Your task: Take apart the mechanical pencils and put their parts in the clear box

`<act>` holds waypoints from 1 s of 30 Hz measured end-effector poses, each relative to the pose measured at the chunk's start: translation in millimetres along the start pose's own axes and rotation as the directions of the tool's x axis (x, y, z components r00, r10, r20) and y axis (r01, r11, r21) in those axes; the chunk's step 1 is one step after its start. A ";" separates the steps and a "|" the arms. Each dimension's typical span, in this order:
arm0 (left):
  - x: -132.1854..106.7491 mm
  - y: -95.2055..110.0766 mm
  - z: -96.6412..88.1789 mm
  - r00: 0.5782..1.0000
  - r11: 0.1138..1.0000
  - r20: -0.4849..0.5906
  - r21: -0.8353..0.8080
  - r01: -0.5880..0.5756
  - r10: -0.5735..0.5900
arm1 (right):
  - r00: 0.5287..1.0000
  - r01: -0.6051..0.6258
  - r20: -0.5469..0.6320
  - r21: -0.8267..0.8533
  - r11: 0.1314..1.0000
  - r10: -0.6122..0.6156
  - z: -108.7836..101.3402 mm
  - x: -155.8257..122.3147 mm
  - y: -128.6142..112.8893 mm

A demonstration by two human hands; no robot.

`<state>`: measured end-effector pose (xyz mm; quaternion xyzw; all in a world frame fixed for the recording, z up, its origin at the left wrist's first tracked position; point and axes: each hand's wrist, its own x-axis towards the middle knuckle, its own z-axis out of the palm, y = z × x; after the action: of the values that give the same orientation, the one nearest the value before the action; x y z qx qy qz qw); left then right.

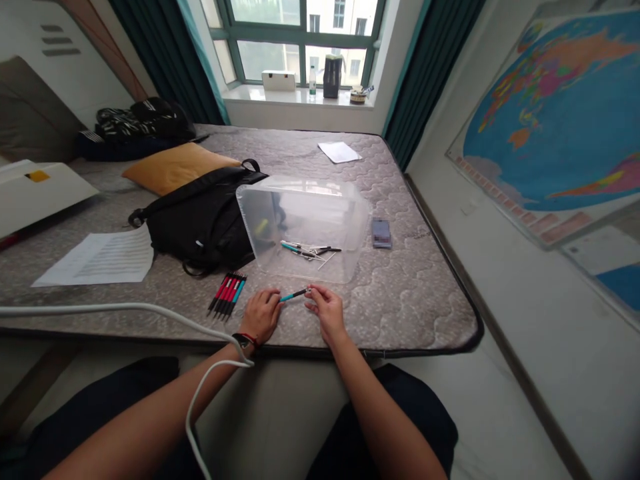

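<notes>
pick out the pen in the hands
The teal-and-black pen between the left hand and right hand; the others lie in a row or within the clear tub.

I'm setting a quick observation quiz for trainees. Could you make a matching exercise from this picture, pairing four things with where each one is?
Things:
1. Teal pen
2. Row of pens
3. Phone
4. Yellow cushion

Places:
A. Right of the clear box
B. Behind the black bag
C. Held between the left hand and right hand
D. Left of the left hand

Pairs: 1-C, 2-D, 3-A, 4-B
</notes>
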<state>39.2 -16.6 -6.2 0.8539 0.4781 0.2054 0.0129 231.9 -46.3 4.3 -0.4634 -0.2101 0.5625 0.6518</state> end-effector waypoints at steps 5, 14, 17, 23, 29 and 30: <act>-0.9 -1.8 1.8 1.000 1.000 0.000 -0.013 0.004 -0.004 | 1.000 0.002 -0.003 -0.023 1.000 -0.002 0.4 0.1 0.8; -1.8 -3.9 2.1 1.000 0.999 0.013 -0.031 0.009 -0.009 | 1.000 -0.007 -0.030 -0.065 0.998 0.005 1.2 1.1 7.2; -2.3 -4.6 2.9 1.000 0.999 0.013 -0.042 0.015 -0.014 | 1.000 0.001 -0.008 -0.100 0.995 -0.002 0.8 3.4 11.6; -3.1 -6.1 5.6 1.000 0.998 0.001 -0.061 0.022 -0.022 | 0.998 0.058 0.038 -0.271 0.961 -0.050 -5.6 9.5 18.0; -2.9 -5.8 5.0 1.000 0.997 -0.010 -0.070 0.023 -0.024 | 0.987 0.160 0.117 -0.563 0.810 -0.114 -10.5 11.7 16.2; -2.9 -5.7 4.8 1.000 0.997 -0.010 -0.073 0.023 -0.024 | 0.986 0.166 0.125 -0.602 0.781 -0.114 -10.9 12.0 15.0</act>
<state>35.0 -15.0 -12.8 0.8459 0.4804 0.2274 0.0438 235.8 -40.1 -16.5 -0.6085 -0.4406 0.4331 0.4982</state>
